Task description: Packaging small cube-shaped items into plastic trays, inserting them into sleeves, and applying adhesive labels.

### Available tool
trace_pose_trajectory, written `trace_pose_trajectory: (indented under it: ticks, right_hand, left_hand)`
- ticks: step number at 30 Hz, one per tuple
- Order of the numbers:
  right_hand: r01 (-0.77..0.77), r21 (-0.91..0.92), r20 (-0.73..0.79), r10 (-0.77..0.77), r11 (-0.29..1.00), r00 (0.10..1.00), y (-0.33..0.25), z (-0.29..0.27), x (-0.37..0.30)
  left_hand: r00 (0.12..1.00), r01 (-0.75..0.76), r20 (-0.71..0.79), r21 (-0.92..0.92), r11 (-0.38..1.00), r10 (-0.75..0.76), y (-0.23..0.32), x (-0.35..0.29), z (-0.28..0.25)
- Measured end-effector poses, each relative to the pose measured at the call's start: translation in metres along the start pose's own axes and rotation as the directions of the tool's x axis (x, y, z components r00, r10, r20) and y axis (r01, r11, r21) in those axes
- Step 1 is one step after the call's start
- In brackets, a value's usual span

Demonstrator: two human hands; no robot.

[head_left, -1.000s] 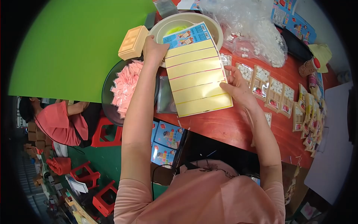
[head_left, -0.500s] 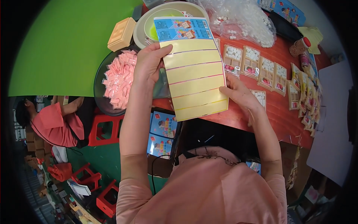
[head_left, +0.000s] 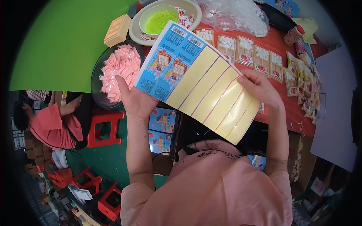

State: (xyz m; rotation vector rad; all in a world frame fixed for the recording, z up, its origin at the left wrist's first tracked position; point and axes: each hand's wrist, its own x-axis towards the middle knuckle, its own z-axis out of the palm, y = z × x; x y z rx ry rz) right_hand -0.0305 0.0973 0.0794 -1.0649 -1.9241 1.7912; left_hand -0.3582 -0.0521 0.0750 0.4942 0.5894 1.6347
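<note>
A sticker sheet (head_left: 211,86) with bare yellow backing and two blue printed labels (head_left: 169,60) at its left end slants in front of me. My right hand (head_left: 260,87) pinches its upper right edge, thumb on top. Beside the sheet's lower left corner, my left hand (head_left: 138,101) is open, its thumb stuck out away from the paper. Some of its fingers are hidden beneath the sheet. Past the sheet, clear-topped trays (head_left: 245,51) of small white pieces lie in a row on the red table (head_left: 286,109).
A black bowl (head_left: 98,90) of pink packets stands on the left, near a stacked block of tan trays (head_left: 117,30). Behind the sheet are a beige basin (head_left: 198,17) with a green-bottomed bowl and a plastic bag (head_left: 241,17) of white pieces. Filled packs (head_left: 307,92) pile up at right. Another person (head_left: 56,124) sits at left.
The sheet has turned from near upright to a slant, its blue labels swinging left and toward me. My left hand has let go of its edge and opened; my right hand keeps its pinch.
</note>
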Motion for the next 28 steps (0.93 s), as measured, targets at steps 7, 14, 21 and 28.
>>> trace_pose_trajectory:
  ticks: [7, 14, 21, 28]
  right_hand:
    - [0.197, -0.661, 0.194, -0.088, 0.724, 0.977, -0.078, -0.043, 0.013]
    - [0.068, -0.735, 0.037, -0.061, 0.675, 0.997, -0.124, -0.035, 0.036]
    - [0.125, -0.928, 0.163, 0.081, 0.350, 0.983, -0.161, -0.031, 0.082]
    - [-0.073, -0.992, -0.096, 0.223, -0.107, 0.970, -0.255, 0.034, 0.121]
  left_hand:
    - [0.984, 0.003, 0.168, 0.326, 0.946, -0.061, 0.027, -0.010, -0.026]
    - [0.997, 0.013, -0.069, 0.659, 0.752, 0.043, 0.028, -0.008, 0.005]
    - [0.995, 0.074, -0.102, 0.650, 0.756, -0.010, 0.037, 0.002, 0.009]
    - [0.959, 0.194, -0.273, 0.454, 0.870, -0.071, 0.011, 0.021, -0.008]
